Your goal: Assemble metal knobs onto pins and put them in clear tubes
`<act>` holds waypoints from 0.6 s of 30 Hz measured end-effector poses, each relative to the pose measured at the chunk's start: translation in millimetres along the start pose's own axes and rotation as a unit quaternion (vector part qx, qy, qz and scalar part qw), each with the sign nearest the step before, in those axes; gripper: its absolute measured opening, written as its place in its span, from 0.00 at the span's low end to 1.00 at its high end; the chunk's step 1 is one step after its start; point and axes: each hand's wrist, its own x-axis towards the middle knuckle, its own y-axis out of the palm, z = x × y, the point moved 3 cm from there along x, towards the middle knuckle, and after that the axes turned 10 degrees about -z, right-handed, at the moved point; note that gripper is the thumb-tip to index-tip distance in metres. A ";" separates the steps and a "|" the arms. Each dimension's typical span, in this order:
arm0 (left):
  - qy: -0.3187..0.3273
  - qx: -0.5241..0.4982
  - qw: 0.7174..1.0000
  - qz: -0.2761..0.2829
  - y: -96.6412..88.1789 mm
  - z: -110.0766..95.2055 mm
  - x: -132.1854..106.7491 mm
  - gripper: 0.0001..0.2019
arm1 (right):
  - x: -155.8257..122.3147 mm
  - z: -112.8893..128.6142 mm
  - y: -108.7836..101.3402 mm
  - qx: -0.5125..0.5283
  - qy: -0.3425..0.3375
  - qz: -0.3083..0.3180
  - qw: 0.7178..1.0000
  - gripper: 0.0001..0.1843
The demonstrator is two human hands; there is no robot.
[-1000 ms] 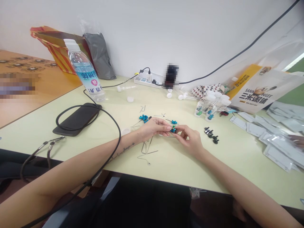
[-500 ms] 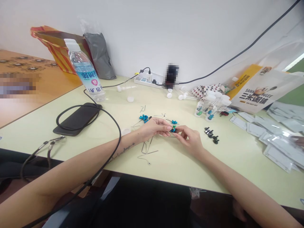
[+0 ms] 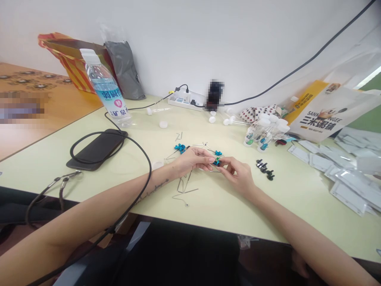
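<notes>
My left hand (image 3: 196,160) and my right hand (image 3: 237,173) meet over the middle of the table, fingertips pinched together. Between them is a small blue-and-green part (image 3: 217,162), partly hidden by the fingers; its exact kind is too small to make out. Just beyond the hands lies a loose blue part (image 3: 218,153). Several more blue parts (image 3: 179,148) sit in a cluster behind my left wrist. Thin bent metal wires (image 3: 185,193) rest on the table below my left hand. Right of my right hand is a row of small black parts (image 3: 264,168).
A water bottle (image 3: 107,93) and a black phone (image 3: 97,150) with a looped cable stand left. Capped clear tubes (image 3: 266,131), a paper bag (image 3: 323,111) and flat white packets (image 3: 348,194) are on the right. A power strip (image 3: 184,101) lies by the wall.
The blue-and-green part has turned or shifted very slightly between my fingertips. Both hands otherwise keep their place.
</notes>
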 end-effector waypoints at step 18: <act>0.001 0.006 1.000 -0.012 1.1 0.0 -0.4 0.09 | 0.8 1.7 -1.0 0.004 0.004 0.008 1.000 0.11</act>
